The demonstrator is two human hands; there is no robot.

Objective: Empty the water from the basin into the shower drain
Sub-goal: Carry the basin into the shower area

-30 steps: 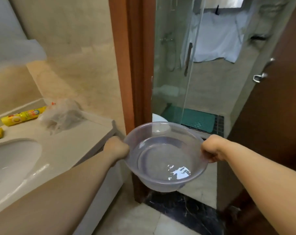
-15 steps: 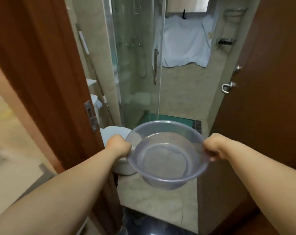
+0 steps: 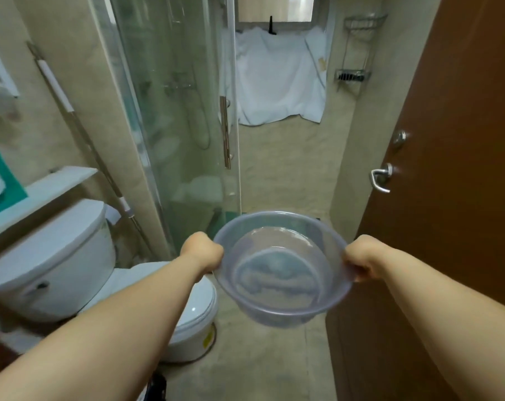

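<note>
Head view: 2 bare arms reach forward, the left hand [image 3: 202, 250] and right hand [image 3: 361, 257] each clenched on opposite sides of the rim of a clear plastic basin [image 3: 280, 267], held in the air above the floor with water in its bottom. Left of it sits a white toilet [image 3: 71, 264]. Beyond stands the glass shower door [image 3: 181, 111], a brown door [image 3: 448, 169] at right, and a white cloth [image 3: 277, 82] on the far wall.

Beige tiled floor [image 3: 262, 369] under a white toilet [image 3: 193, 319]
</note>
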